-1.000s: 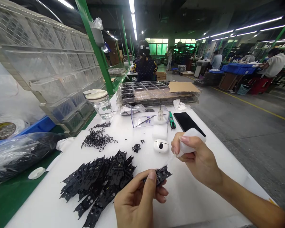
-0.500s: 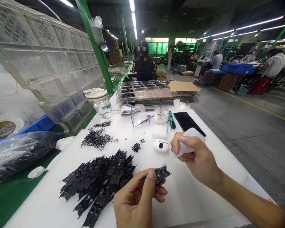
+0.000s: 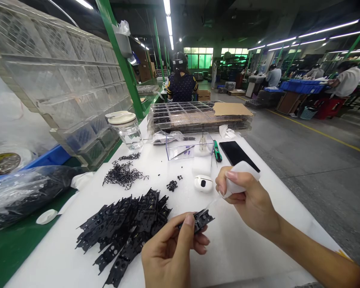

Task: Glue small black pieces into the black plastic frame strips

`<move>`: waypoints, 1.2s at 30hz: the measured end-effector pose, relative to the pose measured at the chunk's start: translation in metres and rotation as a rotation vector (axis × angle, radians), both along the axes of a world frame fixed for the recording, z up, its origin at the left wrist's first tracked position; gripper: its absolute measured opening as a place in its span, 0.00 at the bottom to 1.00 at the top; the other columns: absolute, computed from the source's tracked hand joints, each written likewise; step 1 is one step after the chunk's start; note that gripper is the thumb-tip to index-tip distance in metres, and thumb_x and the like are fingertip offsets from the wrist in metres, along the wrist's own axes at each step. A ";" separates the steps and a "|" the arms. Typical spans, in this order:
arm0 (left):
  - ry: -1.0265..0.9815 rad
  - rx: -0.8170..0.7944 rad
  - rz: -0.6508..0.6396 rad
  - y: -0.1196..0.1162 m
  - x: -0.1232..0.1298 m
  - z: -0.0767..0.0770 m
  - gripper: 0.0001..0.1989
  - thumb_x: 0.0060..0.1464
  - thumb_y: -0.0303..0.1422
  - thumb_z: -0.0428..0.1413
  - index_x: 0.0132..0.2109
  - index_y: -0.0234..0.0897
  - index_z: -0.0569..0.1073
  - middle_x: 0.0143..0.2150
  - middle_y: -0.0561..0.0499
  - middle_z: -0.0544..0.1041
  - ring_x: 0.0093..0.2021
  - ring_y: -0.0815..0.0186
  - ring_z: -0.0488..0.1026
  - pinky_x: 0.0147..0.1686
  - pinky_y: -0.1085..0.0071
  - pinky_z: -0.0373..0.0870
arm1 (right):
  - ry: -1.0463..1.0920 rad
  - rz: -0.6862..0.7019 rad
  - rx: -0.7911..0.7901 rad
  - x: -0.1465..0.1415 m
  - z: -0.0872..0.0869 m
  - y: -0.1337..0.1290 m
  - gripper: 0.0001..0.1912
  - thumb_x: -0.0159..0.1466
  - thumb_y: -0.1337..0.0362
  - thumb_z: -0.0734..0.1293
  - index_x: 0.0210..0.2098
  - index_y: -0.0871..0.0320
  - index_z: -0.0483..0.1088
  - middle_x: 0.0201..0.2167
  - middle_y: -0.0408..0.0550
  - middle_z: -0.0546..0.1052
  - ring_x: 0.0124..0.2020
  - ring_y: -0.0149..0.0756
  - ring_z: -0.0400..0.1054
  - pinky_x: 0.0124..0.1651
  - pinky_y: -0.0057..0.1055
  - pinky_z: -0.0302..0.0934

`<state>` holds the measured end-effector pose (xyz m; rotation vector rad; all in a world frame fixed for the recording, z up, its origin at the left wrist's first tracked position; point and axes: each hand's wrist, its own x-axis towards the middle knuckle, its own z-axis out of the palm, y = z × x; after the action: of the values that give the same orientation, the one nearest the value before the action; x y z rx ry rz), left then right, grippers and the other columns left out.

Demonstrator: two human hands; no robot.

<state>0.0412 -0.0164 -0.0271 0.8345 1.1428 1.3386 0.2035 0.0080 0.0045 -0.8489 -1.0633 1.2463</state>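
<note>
Between the thumb and fingers of my left hand [image 3: 175, 248] is a flat black plastic part [image 3: 203, 221] with notched ends and holes. My right hand [image 3: 249, 196] is closed around a white squeeze bottle [image 3: 243, 176], tipped down to the left. Its thin clear nozzle [image 3: 210, 205] reaches to the upper edge of the black part; whether it touches I cannot tell. Left of my left hand lies a heap of similar black parts [image 3: 126, 224]. Beyond it are a tangle of thin black wire-like frames [image 3: 121, 175] and a small cluster of tiny black pieces [image 3: 172, 185].
A white earbud case [image 3: 203, 183], a black phone [image 3: 238, 155], a green utility knife [image 3: 217, 151] and a clear plastic box [image 3: 180, 152] stand beyond my hands. A lidded glass jar [image 3: 129, 132] is at the far left. Stacked clear trays [image 3: 198, 116] border the back; a person [image 3: 181, 84] sits behind them.
My left hand and the black part have shifted slightly left. The right hand holds the bottle in nearly the same place.
</note>
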 end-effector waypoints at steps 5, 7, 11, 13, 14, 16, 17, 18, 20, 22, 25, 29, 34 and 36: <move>-0.002 0.000 0.006 -0.001 0.004 0.005 0.10 0.45 0.38 0.68 0.30 0.35 0.84 0.21 0.47 0.79 0.19 0.68 0.72 0.19 0.77 0.69 | 0.008 0.009 -0.007 -0.002 -0.001 0.000 0.19 0.65 0.57 0.63 0.22 0.62 0.69 0.19 0.38 0.56 0.20 0.23 0.41 0.23 0.28 0.35; -0.006 0.001 0.033 -0.003 0.007 0.010 0.07 0.46 0.36 0.67 0.29 0.36 0.83 0.21 0.47 0.79 0.19 0.69 0.71 0.20 0.78 0.68 | 0.011 0.011 -0.009 -0.002 -0.001 0.000 0.19 0.65 0.57 0.63 0.22 0.62 0.69 0.19 0.38 0.57 0.20 0.23 0.41 0.23 0.28 0.35; -0.007 -0.004 0.050 -0.005 0.010 0.015 0.05 0.46 0.33 0.66 0.29 0.36 0.83 0.20 0.48 0.78 0.19 0.69 0.70 0.20 0.79 0.67 | 0.036 0.003 0.000 -0.002 0.001 -0.001 0.19 0.65 0.57 0.64 0.22 0.62 0.69 0.18 0.38 0.57 0.20 0.23 0.41 0.23 0.27 0.35; 0.001 -0.001 0.050 -0.005 0.009 0.013 0.05 0.47 0.34 0.66 0.29 0.36 0.83 0.21 0.48 0.79 0.19 0.69 0.71 0.21 0.79 0.68 | 0.057 0.005 0.006 -0.001 0.002 -0.001 0.19 0.65 0.57 0.64 0.21 0.62 0.69 0.19 0.39 0.58 0.20 0.23 0.40 0.23 0.27 0.34; 0.005 0.002 0.046 -0.004 0.008 0.011 0.06 0.47 0.34 0.66 0.29 0.36 0.83 0.21 0.48 0.79 0.19 0.69 0.71 0.21 0.79 0.68 | 0.064 0.008 0.006 -0.001 0.002 -0.001 0.19 0.65 0.57 0.64 0.21 0.62 0.69 0.19 0.39 0.58 0.20 0.23 0.41 0.22 0.27 0.34; 0.010 0.004 0.030 -0.003 0.006 0.008 0.07 0.46 0.36 0.67 0.29 0.36 0.83 0.21 0.47 0.79 0.19 0.68 0.71 0.21 0.78 0.69 | 0.060 0.017 0.005 0.000 0.003 -0.001 0.19 0.65 0.58 0.64 0.21 0.62 0.69 0.19 0.39 0.59 0.20 0.23 0.41 0.22 0.27 0.35; 0.008 0.004 0.025 -0.002 0.005 0.008 0.08 0.45 0.36 0.68 0.29 0.36 0.83 0.21 0.47 0.79 0.19 0.68 0.71 0.20 0.78 0.69 | 0.052 0.023 0.004 -0.001 0.003 -0.001 0.19 0.65 0.58 0.64 0.21 0.62 0.69 0.19 0.40 0.60 0.20 0.23 0.41 0.22 0.27 0.35; 0.003 0.004 0.026 -0.002 0.005 0.008 0.08 0.45 0.36 0.68 0.29 0.36 0.83 0.21 0.47 0.79 0.19 0.68 0.71 0.20 0.78 0.69 | 0.044 0.030 0.003 -0.001 0.003 -0.001 0.19 0.65 0.58 0.64 0.21 0.62 0.69 0.19 0.40 0.60 0.20 0.23 0.42 0.22 0.27 0.35; -0.004 0.003 0.044 -0.003 0.005 0.011 0.07 0.45 0.35 0.68 0.29 0.36 0.83 0.21 0.48 0.79 0.19 0.69 0.71 0.21 0.79 0.68 | 0.033 0.045 0.002 -0.001 0.002 -0.002 0.18 0.64 0.58 0.63 0.21 0.62 0.69 0.19 0.40 0.60 0.20 0.23 0.42 0.23 0.27 0.36; -0.009 0.003 0.064 -0.004 0.007 0.014 0.05 0.45 0.34 0.67 0.29 0.37 0.83 0.21 0.48 0.78 0.19 0.69 0.71 0.21 0.79 0.68 | 0.030 0.056 0.004 -0.002 0.001 -0.002 0.18 0.64 0.59 0.63 0.22 0.62 0.69 0.19 0.40 0.61 0.20 0.24 0.43 0.23 0.27 0.36; -0.010 -0.001 0.068 -0.004 0.009 0.017 0.06 0.44 0.34 0.68 0.28 0.36 0.83 0.20 0.48 0.78 0.19 0.69 0.71 0.21 0.79 0.68 | 0.019 0.060 0.006 -0.002 0.001 -0.002 0.18 0.64 0.59 0.64 0.21 0.62 0.69 0.19 0.40 0.61 0.20 0.24 0.43 0.23 0.27 0.37; -0.007 -0.003 0.060 -0.004 0.008 0.017 0.05 0.45 0.34 0.67 0.28 0.37 0.83 0.20 0.48 0.78 0.19 0.69 0.71 0.21 0.79 0.68 | 0.022 0.046 -0.006 -0.002 0.002 -0.002 0.18 0.64 0.58 0.64 0.22 0.61 0.70 0.19 0.40 0.62 0.20 0.24 0.43 0.23 0.28 0.37; -0.001 -0.002 0.050 -0.004 0.007 0.016 0.05 0.45 0.34 0.68 0.29 0.36 0.83 0.21 0.48 0.79 0.20 0.68 0.71 0.21 0.79 0.69 | 0.020 0.045 -0.009 -0.003 0.003 -0.001 0.18 0.64 0.58 0.64 0.21 0.61 0.70 0.19 0.40 0.62 0.20 0.24 0.43 0.23 0.28 0.36; 0.006 0.001 0.050 -0.004 0.007 0.015 0.06 0.46 0.35 0.68 0.29 0.36 0.83 0.21 0.48 0.79 0.20 0.68 0.71 0.21 0.79 0.69 | 0.039 0.025 -0.001 -0.003 0.003 -0.002 0.18 0.64 0.58 0.64 0.21 0.61 0.70 0.20 0.41 0.63 0.20 0.24 0.42 0.23 0.29 0.36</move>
<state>0.0483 -0.0202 -0.0120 0.8151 1.1745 1.3790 0.2003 0.0064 0.0071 -0.8110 -1.0449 1.2793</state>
